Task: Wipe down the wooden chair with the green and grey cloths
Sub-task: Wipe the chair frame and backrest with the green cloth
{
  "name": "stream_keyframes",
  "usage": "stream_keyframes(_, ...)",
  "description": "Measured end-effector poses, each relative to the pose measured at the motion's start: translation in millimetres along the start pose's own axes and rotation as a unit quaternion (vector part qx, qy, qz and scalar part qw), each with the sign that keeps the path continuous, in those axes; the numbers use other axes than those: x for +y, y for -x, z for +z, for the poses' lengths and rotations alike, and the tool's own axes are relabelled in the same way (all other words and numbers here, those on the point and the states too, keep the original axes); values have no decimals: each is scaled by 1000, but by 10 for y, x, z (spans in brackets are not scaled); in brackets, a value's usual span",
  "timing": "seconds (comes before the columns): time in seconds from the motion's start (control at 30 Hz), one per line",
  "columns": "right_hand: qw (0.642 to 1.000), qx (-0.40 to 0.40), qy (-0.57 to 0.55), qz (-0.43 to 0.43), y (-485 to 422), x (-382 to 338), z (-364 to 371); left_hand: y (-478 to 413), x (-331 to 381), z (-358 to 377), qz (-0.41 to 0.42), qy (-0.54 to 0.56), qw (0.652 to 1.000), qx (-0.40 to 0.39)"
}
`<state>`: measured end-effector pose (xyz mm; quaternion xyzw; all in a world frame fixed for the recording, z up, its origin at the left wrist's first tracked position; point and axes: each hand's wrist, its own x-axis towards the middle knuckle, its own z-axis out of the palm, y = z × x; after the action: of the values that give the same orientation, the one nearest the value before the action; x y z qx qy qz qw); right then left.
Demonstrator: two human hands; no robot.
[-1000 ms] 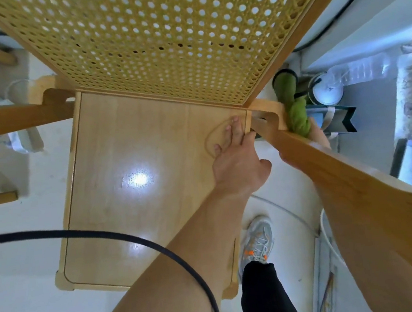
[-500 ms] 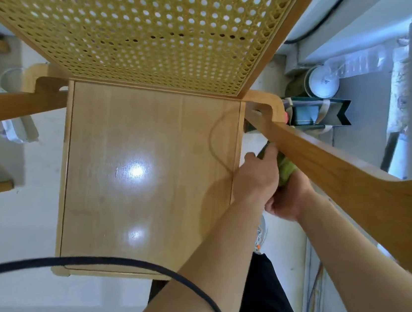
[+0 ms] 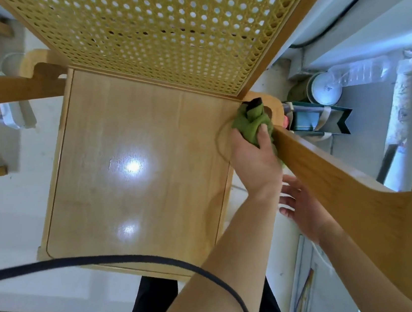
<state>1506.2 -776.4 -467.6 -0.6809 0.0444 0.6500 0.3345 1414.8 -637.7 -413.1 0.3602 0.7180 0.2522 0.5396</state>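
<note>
Wood, pale and glossy, forms the flat, round-cornered seat of the wooden chair [image 3: 136,164], and two glare spots shine on it. The backrest [image 3: 158,32] at 12 o'clock is a woven cane panel, yellow and full of small round holes, set in a wooden frame. There are two curved armrests: the left armrest [image 3: 9,86] at 9 o'clock and the right armrest [image 3: 331,174] running from the seat's rear corner towards 4 o'clock.

One green cloth [image 3: 250,122] is visible, soft and crumpled into a bunch with a dark tip at its top. It sits at 3 o'clock, against the seat's rear right corner where the right armrest joins. The left hand [image 3: 254,160] grips it, fingers wrapped round the bunch and thumb pressed across the front.

The right hand [image 3: 302,206], at 4 o'clock just below the armrest, holds nothing; its fingers are loosely spread.

One thin black cord [image 3: 108,258] arcs across 7 o'clock. On the floor at 2 o'clock stand a dark teal paper bag [image 3: 324,118] and a clear ribbed plastic bottle [image 3: 360,72].
</note>
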Motion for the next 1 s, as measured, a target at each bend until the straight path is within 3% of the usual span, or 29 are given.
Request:
stream_keyframes(0.17,1000,20,6,23,-77,45,36,-237,-92,98,210,-156,965,-24)
stream_keyframes(0.23,998,9,-10,61,-101,-26,93,-400,-45,74,210,-215,951,-77)
stream_keyframes(0.3,998,13,-10,62,-152,-39,110,-501,2,62,198,-284,937,-49)
stream_keyframes(0.4,999,25,-17,36,-153,-25,162,-525,74,134,234,-411,881,-3)
stream_keyframes(0.47,999,21,-26,36,-145,-32,184,-562,68,178,247,-428,869,0)
stream_keyframes(0.63,998,9,-28,63,-159,-149,193,-557,-52,130,258,-405,875,57)
stream_keyframes(0.7,998,45,-3,50,-144,-127,227,-530,-77,58,210,-412,886,28)
stream_keyframes(0.87,978,-17,-205,-18,-65,-137,396,-623,-87,68,166,-442,881,-34)
stream_keyframes(1.0,963,-16,-265,-48,-101,-221,686,-673,131,182,126,-422,896,-56)
